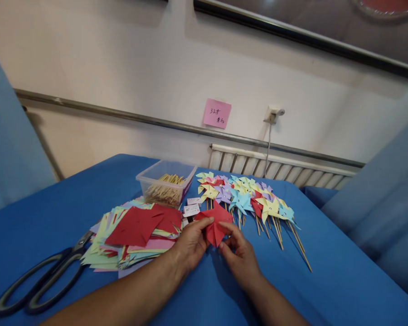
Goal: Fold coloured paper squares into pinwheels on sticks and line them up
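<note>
Backing the scene is a pale wall [122, 68], crossed by a metal rail [156, 121], with a white radiator [275, 170] below the rail at right. A table under a blue cloth [326, 290] fills the foreground. At its right lies a group of paper pinwheels [240, 201] in yellow, lilac, light blue and red, their sticks directed toward the person. To the left, a stack of coloured paper sheets [104, 251] is topped by red ones; a pair of dark-handled scissors [68, 261] lies just beside it, blades toward the stack. Behind the stack stands a transparent plastic box [156, 182] containing thin wooden sticks [166, 185]. The left hand [193, 242] and right hand [240, 256] meet at centre, above the cloth, on a folded piece of red paper [218, 224] — the left thumb pressed on its face, the right thumb and forefinger pinched together on its opposite edge. A pink sticky note [217, 113], bearing handwriting, adheres to the wall. Smallest are the little printed cartons [191, 210] — between the plastic box and the red paper.
</note>
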Demonstrator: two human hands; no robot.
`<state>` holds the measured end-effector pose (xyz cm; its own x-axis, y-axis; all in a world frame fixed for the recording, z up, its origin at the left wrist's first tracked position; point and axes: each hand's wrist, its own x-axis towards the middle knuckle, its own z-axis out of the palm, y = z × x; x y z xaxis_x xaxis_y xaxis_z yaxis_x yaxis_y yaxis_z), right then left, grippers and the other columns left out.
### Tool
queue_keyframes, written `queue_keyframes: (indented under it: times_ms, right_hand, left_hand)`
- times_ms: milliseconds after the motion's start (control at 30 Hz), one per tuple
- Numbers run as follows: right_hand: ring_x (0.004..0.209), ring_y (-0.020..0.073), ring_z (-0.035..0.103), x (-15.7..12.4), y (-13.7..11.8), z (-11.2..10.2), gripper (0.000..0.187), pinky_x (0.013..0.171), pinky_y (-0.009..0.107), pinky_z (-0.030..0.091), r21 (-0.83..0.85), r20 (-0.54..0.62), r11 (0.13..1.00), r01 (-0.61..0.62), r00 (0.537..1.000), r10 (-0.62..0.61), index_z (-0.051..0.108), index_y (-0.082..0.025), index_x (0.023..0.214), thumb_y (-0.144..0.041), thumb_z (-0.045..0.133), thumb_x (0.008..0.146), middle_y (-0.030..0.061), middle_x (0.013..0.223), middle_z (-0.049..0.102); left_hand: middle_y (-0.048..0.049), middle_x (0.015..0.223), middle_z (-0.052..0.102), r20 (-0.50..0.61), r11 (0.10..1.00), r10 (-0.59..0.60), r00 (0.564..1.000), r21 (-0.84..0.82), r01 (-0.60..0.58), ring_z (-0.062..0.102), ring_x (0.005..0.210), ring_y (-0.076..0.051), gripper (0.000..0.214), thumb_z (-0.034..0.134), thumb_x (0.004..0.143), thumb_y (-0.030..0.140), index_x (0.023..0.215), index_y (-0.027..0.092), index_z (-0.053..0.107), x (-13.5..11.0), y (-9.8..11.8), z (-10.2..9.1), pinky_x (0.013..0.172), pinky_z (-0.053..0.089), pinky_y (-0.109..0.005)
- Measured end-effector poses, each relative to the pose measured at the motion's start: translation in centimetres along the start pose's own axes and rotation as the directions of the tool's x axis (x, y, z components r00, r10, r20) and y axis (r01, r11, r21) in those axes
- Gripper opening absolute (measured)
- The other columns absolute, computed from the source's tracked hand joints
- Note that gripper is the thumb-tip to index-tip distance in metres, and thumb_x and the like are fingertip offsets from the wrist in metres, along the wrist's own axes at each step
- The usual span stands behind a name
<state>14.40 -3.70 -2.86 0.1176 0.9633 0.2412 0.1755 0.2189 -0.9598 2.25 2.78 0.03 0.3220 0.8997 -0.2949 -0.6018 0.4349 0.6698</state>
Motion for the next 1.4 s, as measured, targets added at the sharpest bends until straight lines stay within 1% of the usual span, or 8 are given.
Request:
queue_keyframes:
  times_ms: [67, 167, 267, 400, 533, 633, 1200, 1400]
  right_hand:
    - [0.056, 0.0109, 0.046, 0.2, 0.2, -0.2, 0.030, 0.054, 0.022, 0.037, 0.003, -0.027, 1.000, 0.030, 0.999, -0.030, 0.061, -0.020, 0.108, -0.020, 0.057, 0.079, -0.0033, 0.066, 0.053]
    - [0.064, 0.0126, 0.051, 0.5, 0.3, -0.5, 0.016, 0.060, 0.024, 0.041, 0.003, -0.074, 0.996, 0.086, 0.994, -0.086, 0.065, -0.019, 0.094, -0.026, 0.060, 0.080, 0.0001, 0.075, 0.058]
    - [0.069, 0.0146, 0.053, 0.7, 0.1, -0.5, 0.014, 0.065, 0.026, 0.042, 0.024, -0.080, 0.996, 0.089, 0.993, -0.087, 0.066, -0.018, 0.083, -0.031, 0.061, 0.081, 0.0013, 0.075, 0.059]
    - [0.064, 0.0141, 0.051, 0.8, 0.0, -0.4, 0.018, 0.062, 0.025, 0.040, 0.070, -0.090, 0.997, 0.026, 0.996, -0.019, 0.063, -0.017, 0.074, -0.034, 0.062, 0.080, -0.0003, 0.067, 0.057]
    - [0.057, 0.0128, 0.048, 1.0, 0.4, -0.4, 0.022, 0.056, 0.024, 0.038, 0.112, -0.172, 0.993, -0.031, 0.984, 0.050, 0.060, -0.017, 0.071, -0.038, 0.064, 0.077, -0.0017, 0.063, 0.056]
    - [0.056, 0.0120, 0.046, 1.2, 0.7, -0.4, 0.023, 0.055, 0.024, 0.038, 0.095, -0.215, 0.995, -0.037, 0.975, 0.057, 0.059, -0.017, 0.070, -0.038, 0.064, 0.076, -0.0023, 0.063, 0.055]
    - [0.048, 0.0097, 0.039, 1.4, 0.7, -0.3, 0.021, 0.046, 0.021, 0.031, 0.037, -0.265, 0.997, -0.065, 0.962, 0.073, 0.051, -0.018, 0.064, -0.034, 0.060, 0.075, -0.0060, 0.053, 0.044]
    - [0.047, 0.0098, 0.040, 1.4, 0.9, -0.2, 0.021, 0.045, 0.021, 0.033, 0.026, -0.282, 0.997, -0.076, 0.956, 0.080, 0.051, -0.019, 0.062, -0.033, 0.061, 0.074, -0.0055, 0.052, 0.047]
  left_hand:
    - [-0.0049, 0.065, 0.071, 0.013, 1.000, -0.005, 1.000, 0.011, 0.005, 0.065, 0.058, -0.015, 0.007, 0.063, 0.071, 0.006, 0.074, 0.011, 0.067, 0.0, -0.3, 0.0, 0.060, 0.053, -0.024]
    - [-0.0032, 0.058, 0.068, 0.026, 0.999, -0.013, 1.000, 0.036, 0.012, 0.061, 0.050, -0.013, 0.004, 0.066, 0.068, 0.008, 0.067, 0.011, 0.066, -0.1, -0.6, -0.1, 0.054, 0.050, -0.022]
    - [-0.0024, 0.055, 0.067, 0.032, 0.998, -0.019, 0.999, 0.065, 0.017, 0.060, 0.048, -0.012, 0.006, 0.071, 0.066, 0.011, 0.064, 0.012, 0.065, -0.2, -0.8, -0.1, 0.053, 0.047, -0.022]
    - [-0.0015, 0.052, 0.065, 0.041, 0.994, -0.023, 0.999, 0.105, 0.019, 0.057, 0.047, -0.011, 0.014, 0.075, 0.063, 0.019, 0.059, 0.012, 0.064, -0.1, -1.1, -0.2, 0.051, 0.044, -0.022]
    - [-0.0016, 0.055, 0.066, 0.046, 0.989, -0.030, 0.999, 0.144, 0.023, 0.058, 0.049, -0.012, 0.017, 0.077, 0.060, 0.023, 0.064, 0.012, 0.066, 0.0, -1.4, -0.2, 0.053, 0.043, -0.023]
    - [-0.0017, 0.056, 0.067, 0.056, 0.985, -0.036, 0.998, 0.168, 0.026, 0.058, 0.050, -0.012, 0.018, 0.077, 0.060, 0.026, 0.066, 0.012, 0.067, -0.1, -1.6, -0.2, 0.055, 0.043, -0.023]
    - [-0.0034, 0.056, 0.067, 0.069, 0.969, -0.042, 0.997, 0.244, 0.024, 0.059, 0.051, -0.012, 0.020, 0.079, 0.060, 0.028, 0.061, 0.012, 0.067, -0.1, -1.7, -0.3, 0.056, 0.041, -0.024]
    - [-0.0055, 0.059, 0.069, 0.079, 0.967, -0.042, 0.996, 0.256, 0.020, 0.060, 0.053, -0.014, 0.021, 0.078, 0.062, 0.030, 0.063, 0.011, 0.068, -0.1, -1.8, -0.4, 0.058, 0.043, -0.025]
